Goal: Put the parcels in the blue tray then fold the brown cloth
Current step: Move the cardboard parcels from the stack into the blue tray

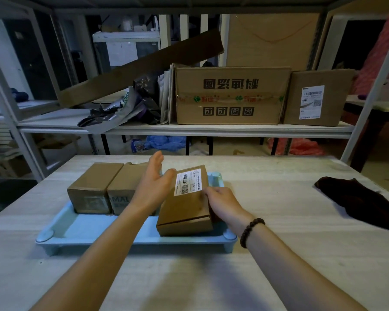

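A light blue tray (83, 227) lies on the pale table in front of me. Two cardboard parcels stand side by side in its left half, one at the far left (92, 189) and one beside it (124, 187). A third parcel with a white barcode label (184, 209) rests tilted in the tray's right half. My right hand (222, 204) grips its right edge, fingers curled on the side. My left hand (154, 185) is flat and upright, fingers straight, thumb against the labelled parcel's left edge. The dark brown cloth (359, 202) lies crumpled at the table's right.
Behind the table stands a metal shelf (189, 130) holding large cartons (231, 95), a leaning cardboard sheet and crumpled bags. A shelf post (368, 102) rises at the table's back right corner. Bare tabletop lies between the tray and the cloth.
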`<act>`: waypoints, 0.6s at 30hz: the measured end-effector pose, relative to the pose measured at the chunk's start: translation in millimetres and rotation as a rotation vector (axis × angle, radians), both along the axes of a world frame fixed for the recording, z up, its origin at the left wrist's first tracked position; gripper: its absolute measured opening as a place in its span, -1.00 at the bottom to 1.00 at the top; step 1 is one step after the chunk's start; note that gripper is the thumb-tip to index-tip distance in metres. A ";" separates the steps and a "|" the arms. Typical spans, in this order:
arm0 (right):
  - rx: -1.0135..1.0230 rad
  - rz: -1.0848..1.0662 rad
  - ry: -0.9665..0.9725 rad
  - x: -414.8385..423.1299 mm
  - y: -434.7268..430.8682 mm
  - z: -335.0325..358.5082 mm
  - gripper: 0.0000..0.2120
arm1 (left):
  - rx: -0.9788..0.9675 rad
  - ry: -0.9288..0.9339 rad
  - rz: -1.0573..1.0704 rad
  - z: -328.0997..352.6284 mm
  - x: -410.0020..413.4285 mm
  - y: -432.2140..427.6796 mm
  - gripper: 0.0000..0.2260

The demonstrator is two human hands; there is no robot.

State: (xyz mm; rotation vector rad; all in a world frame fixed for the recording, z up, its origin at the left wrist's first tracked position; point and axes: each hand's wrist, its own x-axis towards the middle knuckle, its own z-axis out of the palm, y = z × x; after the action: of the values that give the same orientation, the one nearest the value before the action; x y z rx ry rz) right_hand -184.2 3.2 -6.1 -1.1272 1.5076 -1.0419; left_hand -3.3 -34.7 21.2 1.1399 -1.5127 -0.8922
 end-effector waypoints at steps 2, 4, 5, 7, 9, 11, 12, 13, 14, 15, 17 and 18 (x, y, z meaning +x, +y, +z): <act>-0.002 0.003 0.040 8.2 -5.2 -3.3 -0.68 | -0.030 -0.055 0.008 -2.7 1.7 1.4 -0.40; -0.008 0.001 0.092 16.6 -8.7 -5.1 -0.65 | -0.069 -0.100 0.011 -4.6 3.5 3.4 -0.43; -0.026 0.001 0.148 20.3 -9.7 -5.5 -0.64 | -0.091 -0.124 0.006 -5.6 4.1 4.9 -0.44; -0.069 0.003 0.296 25.6 -11.5 -6.8 -0.63 | -0.130 -0.197 -0.008 -7.5 4.1 8.4 -0.44; -0.091 0.003 0.415 28.3 -11.3 -8.8 -0.63 | -0.155 -0.289 -0.017 -9.9 2.0 11.7 -0.45; -0.100 0.001 0.497 28.3 -10.8 -10.4 -0.65 | -0.174 -0.374 -0.032 -13.2 -1.9 14.4 -0.45; -0.107 0.012 0.542 27.8 -9.8 -10.2 -0.64 | -0.184 -0.411 -0.043 -15.3 -4.3 15.9 -0.46; -0.122 0.037 0.601 27.0 -9.0 -9.3 -0.64 | -0.193 -0.440 -0.053 -17.3 -6.9 17.3 -0.47; -0.141 0.067 0.665 26.3 -8.7 -8.3 -0.65 | -0.201 -0.461 -0.060 -19.5 -9.9 18.6 -0.48; -0.169 0.086 0.729 24.5 -7.8 -6.9 -0.67 | -0.200 -0.474 -0.072 -21.4 -14.2 20.0 -0.49; -0.225 0.093 0.830 18.9 -6.7 -4.4 -0.74 | -0.191 -0.492 -0.092 -26.0 -25.2 22.1 -0.53; -0.245 0.094 0.870 15.0 -6.0 -3.3 -0.77 | -0.195 -0.503 -0.098 -28.2 -31.4 22.9 -0.54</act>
State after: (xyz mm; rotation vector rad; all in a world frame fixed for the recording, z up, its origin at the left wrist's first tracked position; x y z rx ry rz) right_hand -169.2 -2.8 -9.5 -1.9664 1.9791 -0.6979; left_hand -34.6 -11.9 -6.9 1.2068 -2.0291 -0.5228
